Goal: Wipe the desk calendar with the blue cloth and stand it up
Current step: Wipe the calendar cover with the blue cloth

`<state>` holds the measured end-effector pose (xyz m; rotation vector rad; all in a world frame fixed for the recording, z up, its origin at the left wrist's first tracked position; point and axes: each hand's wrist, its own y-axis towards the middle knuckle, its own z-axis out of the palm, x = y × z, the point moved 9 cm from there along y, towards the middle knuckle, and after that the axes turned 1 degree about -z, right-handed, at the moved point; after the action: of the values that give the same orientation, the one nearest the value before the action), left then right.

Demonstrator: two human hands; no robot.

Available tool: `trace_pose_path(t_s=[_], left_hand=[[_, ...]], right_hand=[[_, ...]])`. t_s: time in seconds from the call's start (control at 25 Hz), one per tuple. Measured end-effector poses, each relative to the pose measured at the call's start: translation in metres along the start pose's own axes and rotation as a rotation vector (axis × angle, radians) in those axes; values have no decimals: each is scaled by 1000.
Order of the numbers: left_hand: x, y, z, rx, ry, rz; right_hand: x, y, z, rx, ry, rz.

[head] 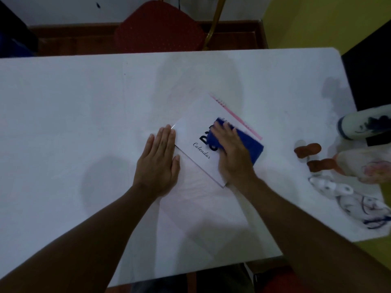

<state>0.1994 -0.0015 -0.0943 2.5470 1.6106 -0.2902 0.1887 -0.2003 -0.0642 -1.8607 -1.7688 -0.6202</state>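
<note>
The desk calendar [196, 142] could skid across the smooth white table [74, 106] if the wiping stroke outpaces the bracing hand. It lies flat at frame centre. The left hand [158, 163], open-palmed, presses its left edge; the right hand [232, 153] presses the blue cloth [251, 146] flat on the cover.

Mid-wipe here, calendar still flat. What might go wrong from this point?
1. The left hand only touches the edge of the white desk calendar with pink spiral binding, so it may slide as the right hand pushes the blue cloth.
2. The cloth lies against the binding and could snag.
3. A wide stroke to the right could reach the small brown figurines on the white table.
</note>
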Motion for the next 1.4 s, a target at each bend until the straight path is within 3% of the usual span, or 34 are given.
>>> trace_pose_path(t_s=[0.2,0.28,0.4,0.48,0.64,0.72,0.92,1.0,1.2,1.4], left_hand=[[0,0,0,7,15,-4],[-1,0,-2,-13,19,2],[-2,0,-5,-39,19,7],[-3,0,-5,-43,21,10],[-2,-1,-4,-23,31,3],[-2,0,-5,-31,32,7],[-4,0,-7,-71,17,18],[-3,0,-7,-74,16,18],[-3,1,-7,-67,20,16],[-4,0,-9,-75,18,17]], right_hand=[[17,-89,13,177,-111,-476],[-11,-73,-12,118,-131,-390],[-53,-38,-45,-28,-90,-64],[-49,-40,-41,-89,-70,21],[2,-93,5,84,-85,-330],[-3,-86,-4,119,-91,-414],[-57,-30,-42,-109,-88,84],[-43,-25,-36,-159,-131,89],[-16,-3,-20,-30,-185,-48],[-29,-33,-31,-118,-172,193]])
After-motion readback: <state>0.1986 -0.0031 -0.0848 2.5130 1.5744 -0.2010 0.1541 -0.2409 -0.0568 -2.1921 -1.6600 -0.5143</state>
